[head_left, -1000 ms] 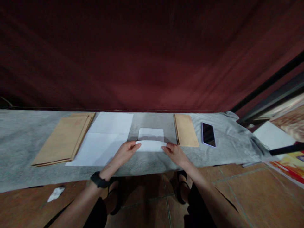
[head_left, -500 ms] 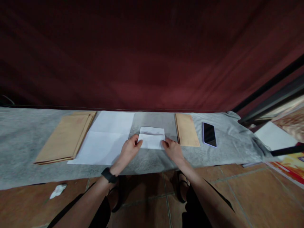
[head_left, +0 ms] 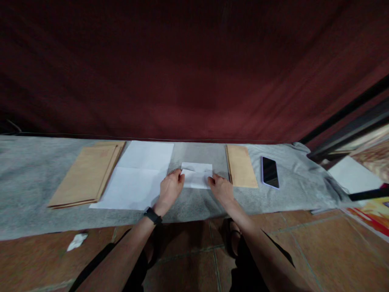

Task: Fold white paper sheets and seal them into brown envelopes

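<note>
White paper: small folded sheet [head_left: 196,177] on the grey cloth [head_left: 30,182], pretty much dead centre in front of the person, near flap folded up over the far part.

Long axis: runs left to right, so each short end points at a hand. That's the bit that matters imo.

Left hand [head_left: 170,190]: at the sheet's left end, fingers curled with the tips on the folded edge. Looks like a pinch on the paper, thumb side up.

Right hand [head_left: 221,189]: same deal at the right end, fingertips pressed on the edge. Closed on the paper as far as I can see, though the fingers hide the exact contact.

Which is nearer: honestly neither, the sheet sits between them, both touching. It lies just beyond the knuckles, away from the body.

Left wrist: black watch [head_left: 152,215].

Left of the sheet: big white sheets [head_left: 136,178] just beside the left hand, then a stack of brown envelopes [head_left: 86,174] further out.

Right of it: another brown envelope pile [head_left: 241,171] near the right hand, then a phone [head_left: 270,172], screen dark.

Behind: dark red curtain [head_left: 194,69].

Floor: brown tiles, a crumpled white scrap [head_left: 77,241].
</note>
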Action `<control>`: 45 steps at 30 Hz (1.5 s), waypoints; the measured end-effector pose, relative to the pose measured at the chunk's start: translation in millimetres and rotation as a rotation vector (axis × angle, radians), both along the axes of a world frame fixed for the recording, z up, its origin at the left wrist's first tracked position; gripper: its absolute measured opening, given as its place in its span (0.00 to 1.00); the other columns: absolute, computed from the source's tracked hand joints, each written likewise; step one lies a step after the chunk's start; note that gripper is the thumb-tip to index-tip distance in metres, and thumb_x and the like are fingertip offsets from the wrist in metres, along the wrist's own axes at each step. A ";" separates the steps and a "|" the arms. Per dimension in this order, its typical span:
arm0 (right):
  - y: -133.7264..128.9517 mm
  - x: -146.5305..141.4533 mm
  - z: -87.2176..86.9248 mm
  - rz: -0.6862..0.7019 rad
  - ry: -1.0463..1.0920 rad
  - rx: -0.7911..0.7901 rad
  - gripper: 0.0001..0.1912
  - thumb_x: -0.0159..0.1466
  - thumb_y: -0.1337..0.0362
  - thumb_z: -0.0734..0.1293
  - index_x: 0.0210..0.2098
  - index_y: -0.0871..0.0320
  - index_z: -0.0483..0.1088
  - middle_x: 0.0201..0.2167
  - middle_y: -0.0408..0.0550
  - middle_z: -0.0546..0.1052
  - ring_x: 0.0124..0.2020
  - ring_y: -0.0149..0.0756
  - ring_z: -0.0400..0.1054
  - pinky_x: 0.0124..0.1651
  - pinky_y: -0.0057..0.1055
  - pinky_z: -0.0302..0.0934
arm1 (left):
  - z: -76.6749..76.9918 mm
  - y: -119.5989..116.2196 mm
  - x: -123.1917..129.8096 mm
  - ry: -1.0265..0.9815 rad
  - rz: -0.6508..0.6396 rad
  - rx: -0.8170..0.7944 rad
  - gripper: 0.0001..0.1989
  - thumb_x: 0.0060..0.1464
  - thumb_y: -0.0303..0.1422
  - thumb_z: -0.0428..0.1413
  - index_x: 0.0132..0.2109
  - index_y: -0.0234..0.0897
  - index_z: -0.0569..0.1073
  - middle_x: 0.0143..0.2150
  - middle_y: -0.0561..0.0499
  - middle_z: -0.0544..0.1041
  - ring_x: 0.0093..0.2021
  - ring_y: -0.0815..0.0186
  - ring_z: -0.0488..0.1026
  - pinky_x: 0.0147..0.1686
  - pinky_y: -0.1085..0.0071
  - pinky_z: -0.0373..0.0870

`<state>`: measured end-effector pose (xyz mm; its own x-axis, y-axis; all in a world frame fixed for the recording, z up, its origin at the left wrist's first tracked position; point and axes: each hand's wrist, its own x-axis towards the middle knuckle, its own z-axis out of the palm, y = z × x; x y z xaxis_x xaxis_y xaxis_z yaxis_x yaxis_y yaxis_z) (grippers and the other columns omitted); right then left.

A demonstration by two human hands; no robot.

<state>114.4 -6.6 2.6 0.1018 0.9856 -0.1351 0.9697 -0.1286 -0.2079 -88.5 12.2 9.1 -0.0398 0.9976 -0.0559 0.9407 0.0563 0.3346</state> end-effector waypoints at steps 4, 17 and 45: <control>2.4 -1.0 1.3 -0.018 -0.018 -0.003 0.19 0.73 0.53 0.57 0.48 0.56 0.76 0.41 0.55 0.83 0.43 0.43 0.79 0.42 0.30 0.65 | 0.5 6.1 1.5 0.006 0.039 -0.047 0.13 0.66 0.39 0.47 0.46 0.41 0.75 0.39 0.47 0.82 0.39 0.60 0.78 0.35 0.70 0.65; 14.8 0.4 -4.1 -0.041 -0.037 0.039 0.20 0.73 0.52 0.58 0.46 0.58 0.76 0.40 0.56 0.83 0.42 0.43 0.79 0.41 0.30 0.65 | -13.7 21.5 -18.8 -0.438 0.016 -0.078 0.15 0.59 0.43 0.51 0.30 0.39 0.73 0.24 0.55 0.72 0.29 0.65 0.70 0.27 0.73 0.59; -21.0 -31.9 -31.8 0.590 0.122 0.368 0.30 0.75 0.54 0.54 0.72 0.58 0.51 0.72 0.52 0.55 0.72 0.44 0.48 0.72 0.47 0.45 | 2.6 20.5 6.7 0.097 0.077 -0.120 0.16 0.66 0.39 0.46 0.48 0.39 0.75 0.45 0.43 0.82 0.46 0.56 0.80 0.42 0.66 0.72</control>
<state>82.5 -27.5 -29.2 -0.4586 0.8554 0.2408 0.8227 0.5112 -0.2486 -81.8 32.6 11.7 -0.1271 0.9779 -0.1662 0.9594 0.1637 0.2295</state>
